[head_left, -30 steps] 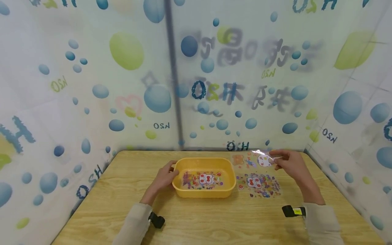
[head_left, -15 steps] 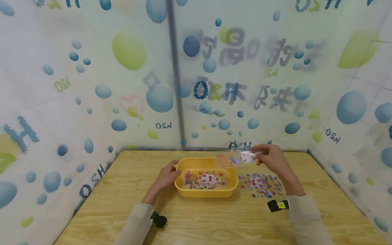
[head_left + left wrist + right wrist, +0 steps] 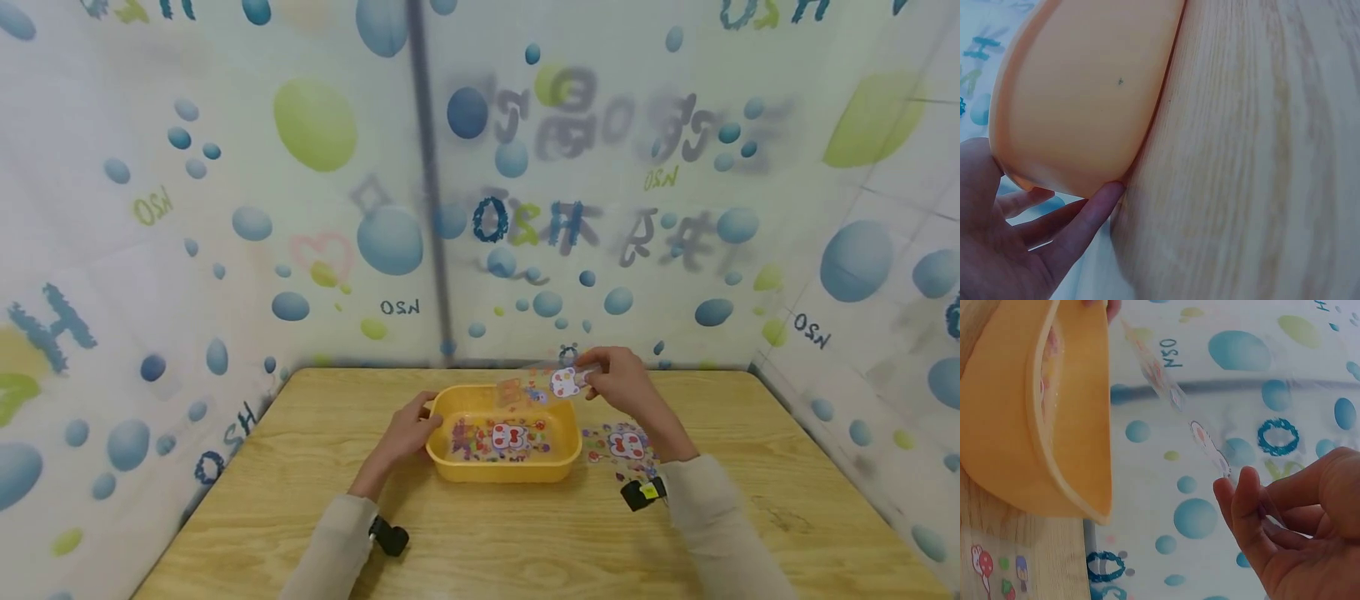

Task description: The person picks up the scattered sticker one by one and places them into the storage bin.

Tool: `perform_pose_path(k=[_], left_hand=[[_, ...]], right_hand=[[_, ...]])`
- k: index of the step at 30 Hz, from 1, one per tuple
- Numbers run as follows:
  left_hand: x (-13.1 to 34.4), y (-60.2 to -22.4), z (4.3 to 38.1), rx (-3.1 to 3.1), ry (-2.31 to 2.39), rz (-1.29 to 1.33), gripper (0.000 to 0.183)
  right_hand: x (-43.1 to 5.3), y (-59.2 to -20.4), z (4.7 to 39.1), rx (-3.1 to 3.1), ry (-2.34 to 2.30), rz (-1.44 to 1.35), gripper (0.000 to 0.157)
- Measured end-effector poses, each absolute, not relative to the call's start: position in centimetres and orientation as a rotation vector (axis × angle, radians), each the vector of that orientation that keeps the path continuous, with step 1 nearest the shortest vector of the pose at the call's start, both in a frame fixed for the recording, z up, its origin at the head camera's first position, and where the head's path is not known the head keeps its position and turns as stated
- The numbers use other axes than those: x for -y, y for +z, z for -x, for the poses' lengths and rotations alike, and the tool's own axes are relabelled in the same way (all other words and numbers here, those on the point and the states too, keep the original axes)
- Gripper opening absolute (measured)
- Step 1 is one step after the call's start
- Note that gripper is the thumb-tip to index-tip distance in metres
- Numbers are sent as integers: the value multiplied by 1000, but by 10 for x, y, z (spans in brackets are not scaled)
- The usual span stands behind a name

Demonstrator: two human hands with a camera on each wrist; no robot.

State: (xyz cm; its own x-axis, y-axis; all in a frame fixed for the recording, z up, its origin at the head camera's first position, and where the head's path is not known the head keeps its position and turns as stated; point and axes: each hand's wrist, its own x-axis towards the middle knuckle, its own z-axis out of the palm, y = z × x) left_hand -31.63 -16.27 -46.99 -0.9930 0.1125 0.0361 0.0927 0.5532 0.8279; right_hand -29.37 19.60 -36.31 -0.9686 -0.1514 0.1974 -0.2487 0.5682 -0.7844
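My left hand [image 3: 408, 429] grips the left end of a yellow plastic basin [image 3: 504, 473], thumb at the rim and fingers against the outer wall, as the left wrist view shows. My right hand [image 3: 624, 387] pinches the right edge of a clear sticker sheet [image 3: 564, 382] with cartoon prints. That sheet hangs above the basin's back right rim, tilted and apart from it in the right wrist view. Inside the basin lies a sticker sheet [image 3: 508, 436] with a white bunny face. A similar sticker sheet [image 3: 626, 444] lies on the table right of the basin, partly hidden by the right wrist.
The wood-grain table [image 3: 502, 542] ends at a patterned curtain [image 3: 525, 275] behind the basin and along both sides. Each wrist wears a small black camera, one on the left wrist [image 3: 390, 537] and one on the right wrist [image 3: 641, 494].
My right hand has carried the held sticker sheet leftward, from above the table on the right to over the basin's back right edge. The left hand still holds the basin in place.
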Motion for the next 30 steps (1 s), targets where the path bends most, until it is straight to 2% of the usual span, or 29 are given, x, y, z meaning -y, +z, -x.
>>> perform_pose_path(k=[10, 30], left_hand=[[164, -469, 316, -2740, 1479, -203, 47], [167, -471, 314, -2708, 1522, -200, 48]], right_hand=[[-158, -361, 301, 2759, 1352, -400, 33], [-101, -382, 308, 2950, 1256, -428, 33]])
